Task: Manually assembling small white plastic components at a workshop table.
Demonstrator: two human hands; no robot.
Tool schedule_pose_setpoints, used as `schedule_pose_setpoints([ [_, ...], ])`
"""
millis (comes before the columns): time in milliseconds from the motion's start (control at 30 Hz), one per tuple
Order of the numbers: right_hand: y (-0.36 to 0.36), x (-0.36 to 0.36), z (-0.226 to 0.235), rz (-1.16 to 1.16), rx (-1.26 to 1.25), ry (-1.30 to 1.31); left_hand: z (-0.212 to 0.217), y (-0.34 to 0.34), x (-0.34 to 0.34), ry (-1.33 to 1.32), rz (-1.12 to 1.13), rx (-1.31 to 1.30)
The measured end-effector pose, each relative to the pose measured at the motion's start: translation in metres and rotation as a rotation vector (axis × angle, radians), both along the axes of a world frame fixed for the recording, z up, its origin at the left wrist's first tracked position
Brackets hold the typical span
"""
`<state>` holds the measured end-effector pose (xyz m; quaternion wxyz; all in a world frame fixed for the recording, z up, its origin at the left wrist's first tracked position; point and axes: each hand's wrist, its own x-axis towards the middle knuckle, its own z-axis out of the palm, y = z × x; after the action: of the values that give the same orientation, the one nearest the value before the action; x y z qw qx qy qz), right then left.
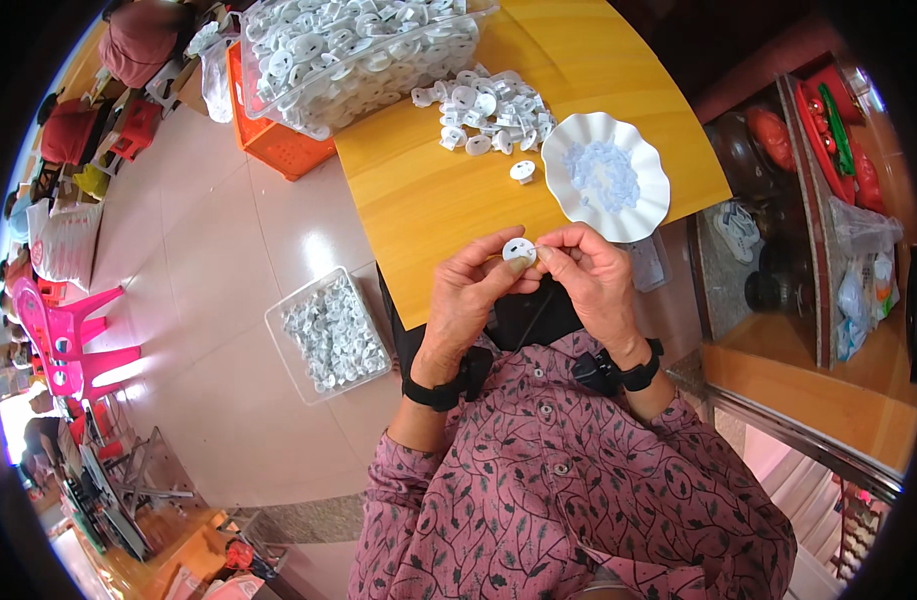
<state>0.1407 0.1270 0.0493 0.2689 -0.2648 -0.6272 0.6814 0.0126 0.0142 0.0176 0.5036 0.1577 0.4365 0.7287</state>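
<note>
Yellow desk (428,190) below; both hands' fingers (498,262) pinch one white disc (519,249) — loosen, and it drops floorward.

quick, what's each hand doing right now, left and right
Left hand: closed, pinching the small round white plastic disc.
Right hand: closed, fingertips pinched on the same disc's right edge.
</note>
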Motion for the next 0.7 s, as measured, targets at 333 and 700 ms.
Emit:
schedule_pose_setpoints([
  [333,0.000,-0.002,-0.004,-0.063,0.138,-0.027,-0.002,-0.007,-0.002,-0.082,-0.076,0.084],
  [700,-0.005,-0.001,-0.004,-0.073,0.334,-0.041,-0.008,-0.006,-0.001,-0.143,0.007,0.154],
])
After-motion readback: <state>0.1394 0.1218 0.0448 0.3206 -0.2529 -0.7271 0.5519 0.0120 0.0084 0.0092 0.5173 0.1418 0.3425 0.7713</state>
